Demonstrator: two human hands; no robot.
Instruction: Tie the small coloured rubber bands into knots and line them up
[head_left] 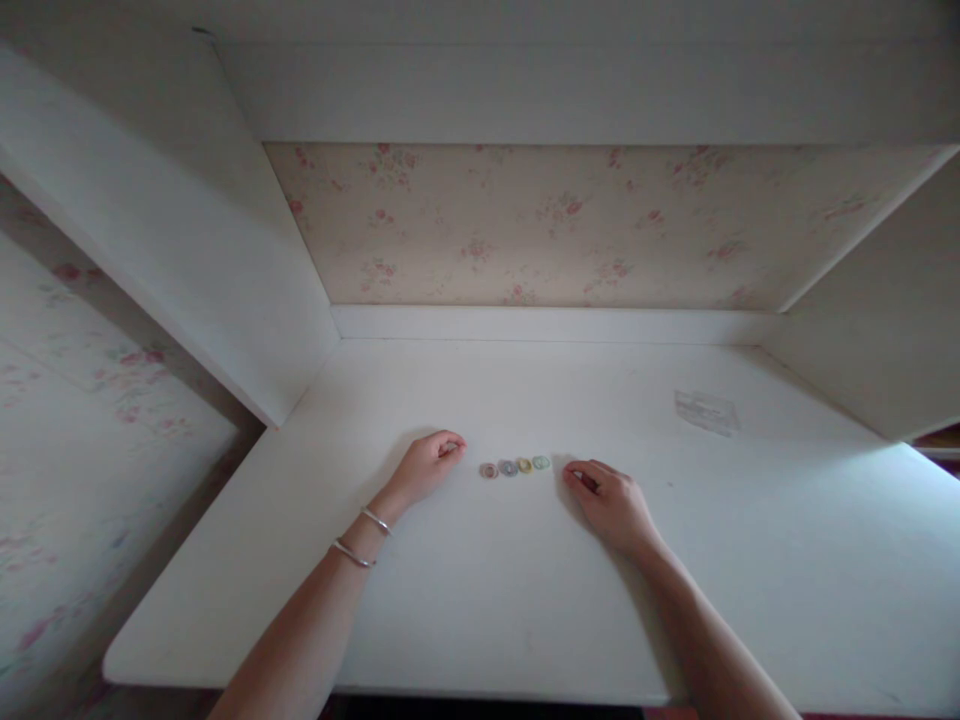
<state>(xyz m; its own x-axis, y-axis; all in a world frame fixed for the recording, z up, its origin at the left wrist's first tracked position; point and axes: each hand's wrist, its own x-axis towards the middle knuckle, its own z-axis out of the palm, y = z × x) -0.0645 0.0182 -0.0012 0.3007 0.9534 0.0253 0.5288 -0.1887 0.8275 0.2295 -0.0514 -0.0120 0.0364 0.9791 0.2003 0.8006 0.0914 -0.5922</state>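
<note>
Several small round pieces lie in a row on the white desk, each with ring-like markings. From left to right they are a reddish-brown disc [489, 471], a grey disc [508, 468], a yellow disc [525, 465] and a pale green disc [541, 463]; their exact kind is too small to tell. My left hand [431, 462] rests left of the row with fingers curled and thumb near the index finger, nothing showing in it. To the right of the green disc, my right hand [606, 496] rests likewise closed, apart from the discs. Two silver bangles [367, 540] circle my left wrist.
A clear plastic wrapper [706, 413] lies on the desk [480, 610] at the back right. White side panels [187, 230] and an overhead board [600, 90] enclose the desk. Floral wallpaper [525, 225] covers the wall behind.
</note>
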